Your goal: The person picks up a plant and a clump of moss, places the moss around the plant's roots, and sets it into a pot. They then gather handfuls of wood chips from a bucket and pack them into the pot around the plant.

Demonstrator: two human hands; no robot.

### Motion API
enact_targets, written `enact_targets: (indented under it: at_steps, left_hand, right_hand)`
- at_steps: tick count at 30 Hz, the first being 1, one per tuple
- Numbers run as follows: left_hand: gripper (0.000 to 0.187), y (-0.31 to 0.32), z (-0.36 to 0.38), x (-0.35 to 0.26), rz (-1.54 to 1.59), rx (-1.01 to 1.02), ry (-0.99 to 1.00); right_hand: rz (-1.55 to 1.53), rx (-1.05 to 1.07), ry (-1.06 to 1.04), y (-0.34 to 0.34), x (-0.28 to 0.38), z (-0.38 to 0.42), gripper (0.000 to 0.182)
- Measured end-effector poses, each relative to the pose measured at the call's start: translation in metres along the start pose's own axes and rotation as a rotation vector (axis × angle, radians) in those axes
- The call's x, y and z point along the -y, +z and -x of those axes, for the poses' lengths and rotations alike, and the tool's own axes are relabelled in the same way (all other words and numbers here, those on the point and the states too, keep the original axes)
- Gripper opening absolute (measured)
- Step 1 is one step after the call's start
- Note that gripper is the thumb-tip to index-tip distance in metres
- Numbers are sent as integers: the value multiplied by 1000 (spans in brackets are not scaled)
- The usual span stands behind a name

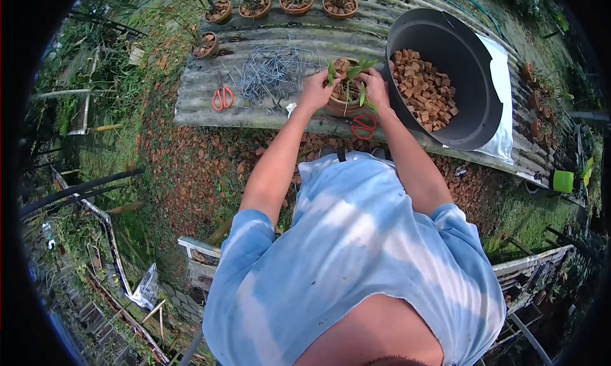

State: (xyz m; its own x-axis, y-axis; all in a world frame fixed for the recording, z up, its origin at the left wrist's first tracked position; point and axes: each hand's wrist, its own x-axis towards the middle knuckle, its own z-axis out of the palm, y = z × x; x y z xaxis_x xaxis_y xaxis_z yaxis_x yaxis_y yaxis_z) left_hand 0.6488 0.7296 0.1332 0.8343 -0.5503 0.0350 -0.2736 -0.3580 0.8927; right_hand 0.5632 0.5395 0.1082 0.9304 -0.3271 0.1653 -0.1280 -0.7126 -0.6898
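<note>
A small green-leaved plant stands in a terracotta pot at the near edge of the corrugated sheet. My left hand grips it from the left, fingers bent in at the leaves and the pot's rim. From the right, my right hand closes its fingers around the leaves and stems. Brown chunks show at the top of the pot between my hands. Some fingertips are hidden by leaves. Red-handled scissors lie just beside the pot, below my right hand.
To the right, a large black tub leans tilted, with brick-coloured chunks inside. A pile of wire hangers and a second pair of red-handled scissors lie left. Several potted plants line the far side of the corrugated sheet.
</note>
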Motion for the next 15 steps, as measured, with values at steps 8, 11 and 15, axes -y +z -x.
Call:
enact_targets:
  at_steps: [8,11,15]
  left_hand:
    - [29,-5,-2,-3,-89,79,32]
    - [34,-7,-3,-8,-81,99,52]
    - [33,-7,-10,-10,-139,142,-33]
  right_hand:
    - [-56,-17,113,-4,20,-1,20]
    - [-25,-6,86,4,11,-7,22]
    - [-157,-44,129,1,16,-4,21]
